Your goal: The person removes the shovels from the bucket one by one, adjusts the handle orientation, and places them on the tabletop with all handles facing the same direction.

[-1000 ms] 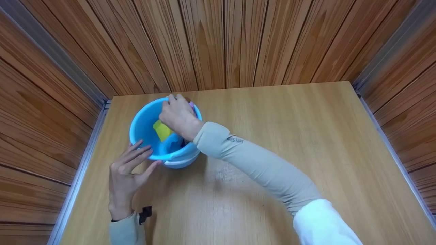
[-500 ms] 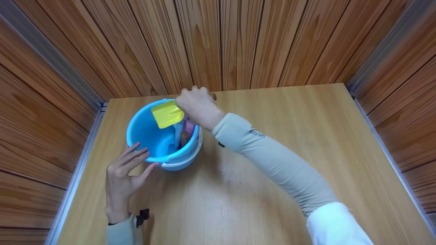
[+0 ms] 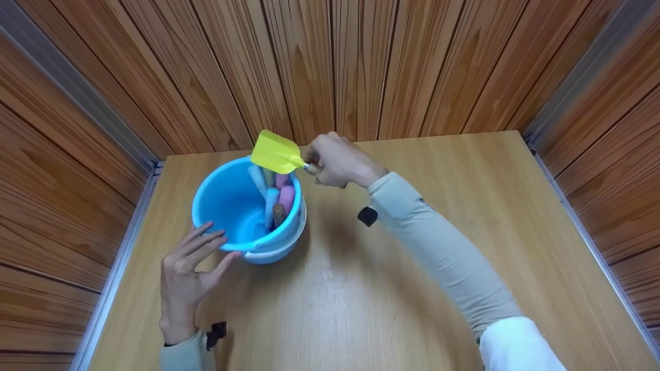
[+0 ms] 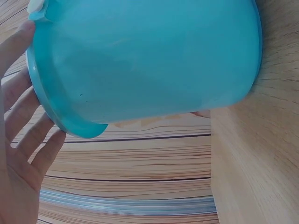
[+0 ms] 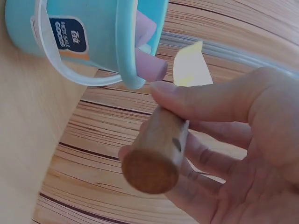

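In the head view my right hand (image 3: pixel 343 159) holds a small toy shovel by its wooden handle, the yellow blade (image 3: pixel 276 152) pointing left over the far rim of a blue bucket (image 3: pixel 219 188). The right wrist view shows the handle's round end (image 5: pixel 152 170) pinched between thumb and fingers. My left hand (image 3: pixel 183 281) rests on the bucket's near-left rim, its fingers nearly straight and spread; the left wrist view shows the fingertips (image 4: pixel 49 151) touching the rim. Inside the bucket, along its right wall, lean pink handles (image 3: pixel 286 197), light blue ones (image 3: pixel 270 206) and a brown wooden handle (image 3: pixel 279 212).
The bucket stands at the back left of the wooden table (image 3: pixel 392 247). A white carry handle (image 5: pixel 56 65) hangs down its side by a dark label (image 5: pixel 69 35). Wood-plank walls (image 3: pixel 361 67) enclose the table at the back and both sides.
My right hand has come up out of the bucket and moved right, lifting the yellow shovel above the rim. The left hand has stayed on the rim.
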Available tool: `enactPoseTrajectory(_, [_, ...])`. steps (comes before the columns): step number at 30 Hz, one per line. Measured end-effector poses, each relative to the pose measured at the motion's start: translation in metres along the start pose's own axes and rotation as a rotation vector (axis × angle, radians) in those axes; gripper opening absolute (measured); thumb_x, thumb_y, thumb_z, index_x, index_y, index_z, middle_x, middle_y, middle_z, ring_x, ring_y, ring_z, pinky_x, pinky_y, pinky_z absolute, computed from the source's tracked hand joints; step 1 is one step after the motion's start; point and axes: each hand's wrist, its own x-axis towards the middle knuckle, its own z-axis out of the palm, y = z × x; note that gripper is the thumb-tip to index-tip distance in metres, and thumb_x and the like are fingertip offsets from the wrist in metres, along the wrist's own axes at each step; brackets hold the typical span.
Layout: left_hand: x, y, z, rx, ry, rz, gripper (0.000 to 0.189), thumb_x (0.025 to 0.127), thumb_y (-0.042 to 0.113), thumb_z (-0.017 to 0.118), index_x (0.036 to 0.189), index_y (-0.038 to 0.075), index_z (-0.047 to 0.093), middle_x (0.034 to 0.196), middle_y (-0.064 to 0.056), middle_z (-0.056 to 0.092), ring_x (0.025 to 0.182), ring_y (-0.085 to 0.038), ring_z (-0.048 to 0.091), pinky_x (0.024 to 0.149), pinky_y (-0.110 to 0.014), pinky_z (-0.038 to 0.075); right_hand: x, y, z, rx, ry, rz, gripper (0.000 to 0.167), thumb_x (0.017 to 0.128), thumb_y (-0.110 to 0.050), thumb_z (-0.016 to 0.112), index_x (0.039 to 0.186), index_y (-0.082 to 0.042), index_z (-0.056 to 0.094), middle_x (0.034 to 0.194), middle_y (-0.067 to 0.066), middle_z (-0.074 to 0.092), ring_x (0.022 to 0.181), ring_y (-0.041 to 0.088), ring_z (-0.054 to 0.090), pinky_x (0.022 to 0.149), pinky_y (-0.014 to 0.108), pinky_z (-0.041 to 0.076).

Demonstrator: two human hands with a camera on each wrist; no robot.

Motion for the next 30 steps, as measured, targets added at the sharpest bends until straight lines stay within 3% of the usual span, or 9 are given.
enactPoseTrajectory(5, [0.002,0.002,0.000,-0.003,0.003,0.000,0.049,0.069,0.014,0.102,0.116,0.016,0.085,0.117,-0.006,0.082,0.127,-0.033,0.071,0.115,-0.024,0.044,-0.012,0.018,0.005,0.179,0.051,0.109,0.034,0.090,-0.008,0.085,0.122,-0.012,0.077,0.113,0.005,0.069,0.085,0.024,0.073,0.065,0.033,0.066])
enactPoseTrajectory(12, [0.000,0.002,0.000,0.000,0.004,0.020,0.050,0.068,0.014,0.103,0.115,0.015,0.085,0.116,-0.006,0.082,0.126,-0.032,0.072,0.115,-0.024,0.044,-0.025,0.044,0.028,0.326,0.150,0.167,0.039,0.087,-0.014,0.090,0.124,-0.012,0.078,0.113,0.006,0.071,0.091,0.024,0.073,0.070,0.033,0.066])
enactPoseTrajectory(17, [0.000,0.000,0.000,0.021,0.011,0.051,0.052,0.066,0.013,0.103,0.115,0.013,0.085,0.118,-0.004,0.082,0.125,-0.032,0.072,0.114,-0.023,0.045,-0.033,0.061,0.053,0.479,0.225,0.193,0.043,0.085,-0.013,0.092,0.125,-0.009,0.076,0.113,0.009,0.072,0.088,0.026,0.074,0.068,0.035,0.066])
enactPoseTrajectory(21, [-0.002,-0.001,0.001,0.035,0.013,0.072,0.055,0.065,0.013,0.104,0.116,0.013,0.085,0.119,-0.002,0.081,0.124,-0.031,0.073,0.112,-0.021,0.045,-0.039,0.071,0.076,0.593,0.254,0.260,0.042,0.085,-0.014,0.092,0.124,-0.011,0.075,0.115,0.008,0.071,0.090,0.025,0.074,0.069,0.035,0.066])
enactPoseTrajectory(30, [0.000,-0.001,0.000,-0.017,0.029,0.057,0.057,0.062,0.005,0.104,0.116,0.011,0.084,0.118,-0.002,0.082,0.125,-0.030,0.073,0.112,-0.023,0.048,-0.041,0.091,0.126,0.759,0.348,0.377,0.044,0.083,-0.015,0.094,0.122,-0.013,0.075,0.113,0.009,0.073,0.096,0.024,0.074,0.077,0.033,0.064])
